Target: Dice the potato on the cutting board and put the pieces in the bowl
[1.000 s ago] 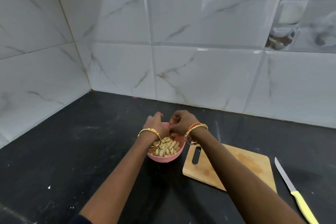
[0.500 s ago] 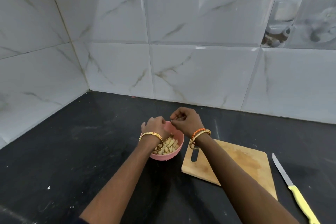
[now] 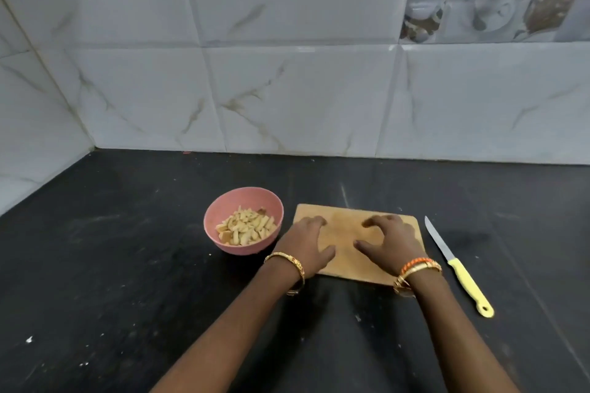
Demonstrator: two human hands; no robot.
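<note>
A pink bowl (image 3: 220,212) on the black counter holds several pale potato pieces (image 3: 245,228). Right of it lies the wooden cutting board (image 3: 346,226), bare of potato where it shows. My left hand (image 3: 303,244) rests over the board's left end with fingers spread and nothing in it. Over the board's right half my right hand (image 3: 389,241) hovers with curled, parted fingers, also holding nothing. A knife (image 3: 458,266) with a yellow handle lies on the counter just right of the board, blade pointing away from me.
The black counter (image 3: 111,265) runs to a white marble-tiled wall (image 3: 287,99) at the back and on the left, forming a corner. Small white specks dot the counter at the lower left.
Both hands left the bowl and moved right onto the cutting board, fingers now apart. The view shifted, so the bowl sits uncovered left of the board.
</note>
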